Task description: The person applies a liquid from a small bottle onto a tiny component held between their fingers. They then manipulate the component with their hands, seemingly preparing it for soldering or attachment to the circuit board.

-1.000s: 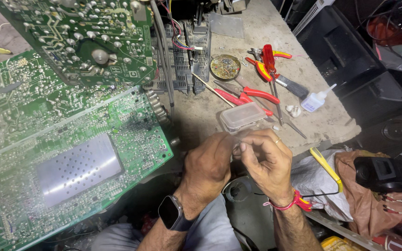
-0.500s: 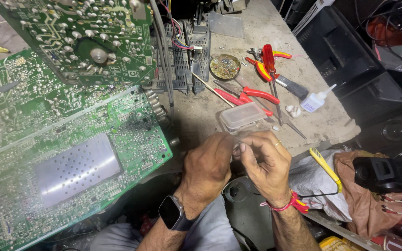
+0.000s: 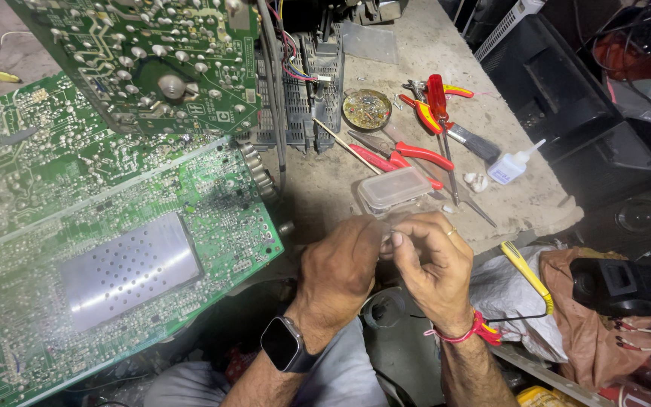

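dusty workbench (image 3: 416, 68) as before, left hand (image 3: 338, 270) and right hand (image 3: 432, 264) still pinched together, held item hidden

Bare counter (image 3: 408, 68) at upper centre; circuit boards (image 3: 114, 226) blocking the left, pliers (image 3: 408, 154) and plastic box (image 3: 395, 188) crowding centre.

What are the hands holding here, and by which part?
Cannot tell: left hand and right hand pinch fingertips together over something too small to identify, before the clear plastic box.

Hands (image 3: 386, 264) fractionally lower in view
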